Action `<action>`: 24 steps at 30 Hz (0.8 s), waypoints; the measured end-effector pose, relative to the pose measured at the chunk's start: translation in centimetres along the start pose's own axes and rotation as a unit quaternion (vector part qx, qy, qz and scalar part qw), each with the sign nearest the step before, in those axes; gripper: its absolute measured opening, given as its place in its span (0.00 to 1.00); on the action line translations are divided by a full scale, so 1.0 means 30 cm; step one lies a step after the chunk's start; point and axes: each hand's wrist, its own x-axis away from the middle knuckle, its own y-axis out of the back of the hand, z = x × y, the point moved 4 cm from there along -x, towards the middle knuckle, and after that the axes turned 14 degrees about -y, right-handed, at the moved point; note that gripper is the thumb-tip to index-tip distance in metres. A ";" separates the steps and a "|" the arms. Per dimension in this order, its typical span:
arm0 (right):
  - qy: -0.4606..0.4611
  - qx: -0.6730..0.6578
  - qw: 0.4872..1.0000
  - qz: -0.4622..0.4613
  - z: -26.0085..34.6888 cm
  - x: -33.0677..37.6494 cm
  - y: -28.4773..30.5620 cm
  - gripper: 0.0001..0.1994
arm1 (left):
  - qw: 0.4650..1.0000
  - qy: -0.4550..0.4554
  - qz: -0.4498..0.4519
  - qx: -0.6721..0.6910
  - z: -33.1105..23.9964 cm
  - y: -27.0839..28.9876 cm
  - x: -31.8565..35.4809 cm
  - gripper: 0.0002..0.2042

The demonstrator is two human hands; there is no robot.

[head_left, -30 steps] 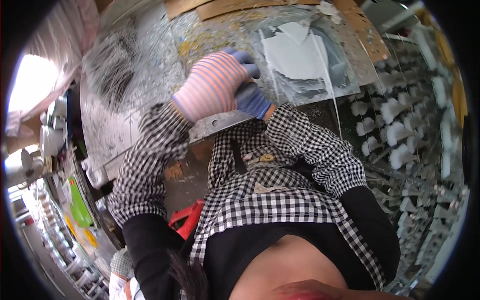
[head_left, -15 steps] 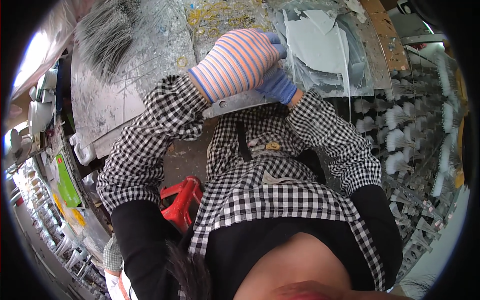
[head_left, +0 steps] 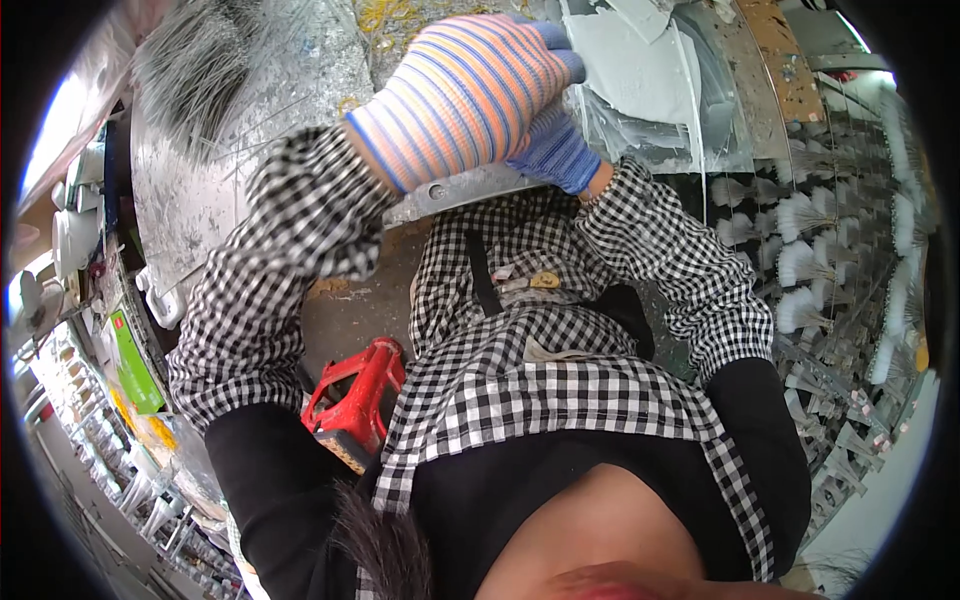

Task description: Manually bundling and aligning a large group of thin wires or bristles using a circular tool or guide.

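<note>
My left hand (head_left: 470, 100), in a glove striped orange, white and blue with blue fingertips, is curled closed above the table's front edge. Tucked under and against it is my right hand (head_left: 560, 155) in a blue knitted glove. It also looks closed, though the left hand covers most of its fingers. Whatever the two hands hold between them is hidden. Just beyond them to the right, a patch of white paste (head_left: 635, 80) is spread on a smeared sheet. Loose bundles of thin grey wires (head_left: 195, 75) lie on the table's far left.
Yellow bands (head_left: 395, 12) lie at the back of the worktable (head_left: 190, 195). On the right hang rows of white-tufted brushes (head_left: 800, 220). A red plastic stool (head_left: 375, 385) stands low to the left. Shelving with a green box (head_left: 135, 365) lines the left side.
Both hands stay pressed together. My left hand and forearm have lifted and shifted slightly left, looking larger. The view has shifted a little, showing more of the red stool.
</note>
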 end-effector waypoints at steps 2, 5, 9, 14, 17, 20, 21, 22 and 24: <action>0.072 -0.136 0.983 -0.105 -0.035 -0.067 -0.103 0.28 | 0.997 -0.040 -0.071 -0.003 -0.069 0.085 -0.044 0.12; 0.099 -0.046 0.974 -0.201 -0.012 -0.053 -0.131 0.24 | 0.999 0.029 0.005 0.035 -0.030 -0.016 -0.008 0.12; 0.109 -0.214 0.947 -0.216 -0.042 0.029 -0.047 0.29 | 0.998 -0.044 -0.046 0.024 -0.021 0.000 -0.079 0.12; -0.077 -0.031 0.977 -0.197 -0.275 0.105 0.209 0.22 | 0.994 -0.077 -0.061 0.044 -0.018 0.044 -0.398 0.22; -0.115 -0.006 0.976 -0.186 -0.494 0.097 0.127 0.27 | 0.988 -0.144 0.049 0.017 -0.027 0.045 -0.530 0.18; -0.092 -0.004 0.968 -0.233 -0.867 0.058 0.001 0.37 | 0.986 -0.163 0.025 0.026 -0.032 0.019 -0.585 0.13; -0.090 -0.002 0.964 -0.249 -0.957 0.073 -0.052 0.41 | 0.985 -0.168 0.025 0.032 -0.029 -0.001 -0.608 0.13; -0.090 -0.004 0.965 -0.247 -0.967 0.071 -0.068 0.41 | 0.986 -0.159 0.033 0.031 -0.021 -0.010 -0.613 0.12; -0.084 -0.003 0.965 -0.248 -0.980 0.002 -0.079 0.40 | 0.986 -0.161 0.038 0.023 -0.009 -0.015 -0.606 0.11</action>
